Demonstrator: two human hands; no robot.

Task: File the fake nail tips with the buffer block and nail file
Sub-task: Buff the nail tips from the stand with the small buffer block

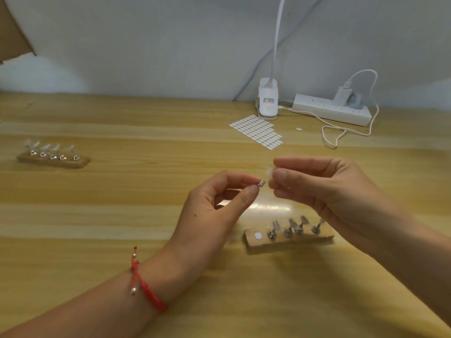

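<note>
Above the table (122, 215), two hands meet, each pinching something small.
The left hand (214, 211) has a small metal clip (261, 183) in a tight thumb-and-forefinger grip. The right hand (324, 189) has its fingertip grip closed on a clear fake nail tip (270, 172), just beside the clip. A wooden holder (288, 240) below carries four more tips, and a second holder (53, 160) sits far left.

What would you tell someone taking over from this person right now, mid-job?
Left hand pinches a small metal holder.
Right hand pinches a clear nail tip right beside it.
Near wooden block: four holders with tips, plus one white sticker on the bare end.
Far block: five holders with tips.
Done: no filing that I can tell. Left: all filing; no buffer block or file in view.
</note>
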